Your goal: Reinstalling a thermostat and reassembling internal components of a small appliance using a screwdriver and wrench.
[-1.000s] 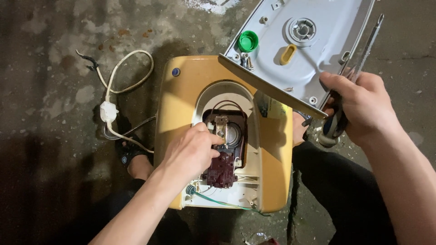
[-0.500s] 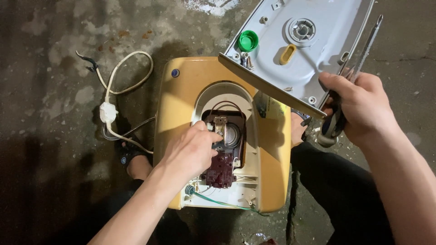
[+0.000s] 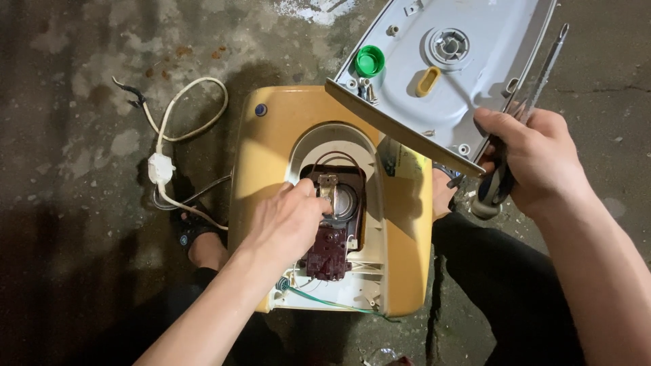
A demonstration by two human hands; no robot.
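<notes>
Bright overhead light, dark left shadows, sharp

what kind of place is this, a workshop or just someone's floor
Probably an informal repair spot on the ground: stained bare concrete floor, an opened yellow plastic appliance housing set directly on it, loose white power cord alongside.

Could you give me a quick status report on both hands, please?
Left hand on brown part inside yellow housing. Right hand grips screwdriver and grey cover. Nothing obstructing.

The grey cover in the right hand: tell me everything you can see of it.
The grey cover looks like moulded plastic, with a tan edge strip. Its inner face shows a round hub, a yellow oval slot, screw posts and a green cap. It is tilted above the yellow housing; the right hand grips its lower edge along with a screwdriver.
</notes>
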